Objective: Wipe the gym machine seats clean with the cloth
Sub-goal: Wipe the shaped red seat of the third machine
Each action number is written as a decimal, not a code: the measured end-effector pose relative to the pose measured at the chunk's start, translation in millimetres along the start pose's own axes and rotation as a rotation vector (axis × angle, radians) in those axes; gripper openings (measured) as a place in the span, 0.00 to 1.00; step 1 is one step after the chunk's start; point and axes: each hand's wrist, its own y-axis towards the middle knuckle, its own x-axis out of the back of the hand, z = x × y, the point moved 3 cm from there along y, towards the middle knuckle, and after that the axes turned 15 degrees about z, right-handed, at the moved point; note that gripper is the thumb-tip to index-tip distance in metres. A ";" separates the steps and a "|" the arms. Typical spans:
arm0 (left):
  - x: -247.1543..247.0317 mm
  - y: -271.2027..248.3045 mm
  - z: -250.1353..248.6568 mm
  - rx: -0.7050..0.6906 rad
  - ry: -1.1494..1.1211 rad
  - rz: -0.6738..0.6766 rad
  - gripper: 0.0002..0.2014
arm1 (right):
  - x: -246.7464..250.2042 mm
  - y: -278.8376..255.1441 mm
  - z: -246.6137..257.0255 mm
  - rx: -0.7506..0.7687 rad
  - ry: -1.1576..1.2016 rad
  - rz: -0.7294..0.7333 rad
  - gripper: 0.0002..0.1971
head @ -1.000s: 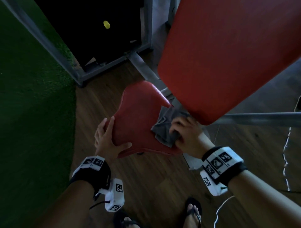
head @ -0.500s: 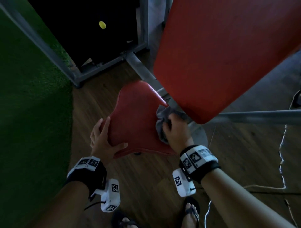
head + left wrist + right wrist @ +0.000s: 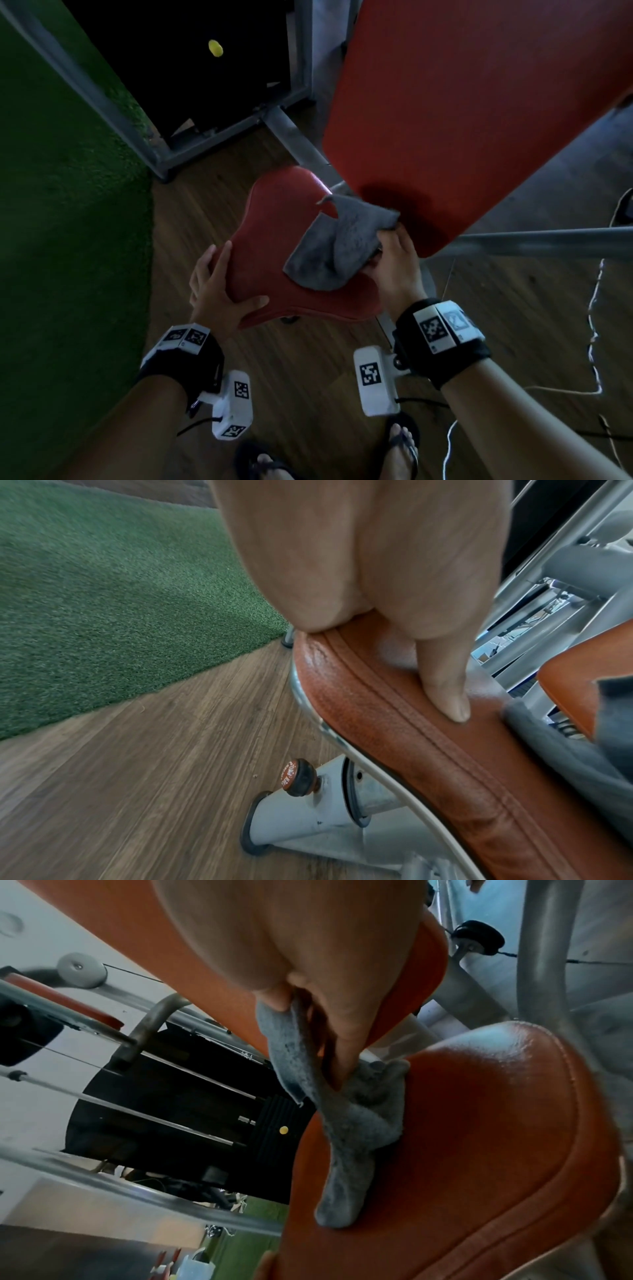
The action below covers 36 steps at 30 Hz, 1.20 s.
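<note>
Grey cloth [image 3: 337,246] lies bunched on the right rear of the red seat [image 3: 270,233], just under the backrest pad [image 3: 479,102] — mid-wipe. Right hand [image 3: 394,270] pinches it, fingers curled. Left hand [image 3: 215,291] clasps the seat's left edge, thumb on top. Seat's long axis runs near-to-far, narrow end away. Next — drag the cloth across the bare left half.

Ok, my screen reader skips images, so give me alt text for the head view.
A right hand holds a grey cloth on a red gym seat, while the left hand grips the seat's near left edge. A red backrest rises behind.
</note>
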 end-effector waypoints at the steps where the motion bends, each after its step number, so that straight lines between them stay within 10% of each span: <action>1: -0.1 -0.2 0.2 -0.003 -0.003 -0.004 0.62 | -1.3 2.3 -0.3 -0.009 -0.006 -0.027 0.17; 5: 0.2 1.4 -1.2 0.003 0.019 -0.010 0.61 | 9.1 -0.8 -12.0 -0.015 -0.270 -0.173 0.34; 22: 0.1 1.4 1.6 -0.019 -0.007 -0.030 0.57 | 62.3 -58.6 -41.6 -0.224 -0.777 -0.265 0.10; 27: 0.0 2.8 1.6 -0.010 -0.002 -0.027 0.57 | 36.0 -44.0 -29.2 -0.145 -1.073 -0.023 0.35; 36: 0.7 2.5 -0.1 -0.011 0.008 -0.024 0.57 | 28.3 -13.0 -27.5 -0.127 -1.283 0.343 0.28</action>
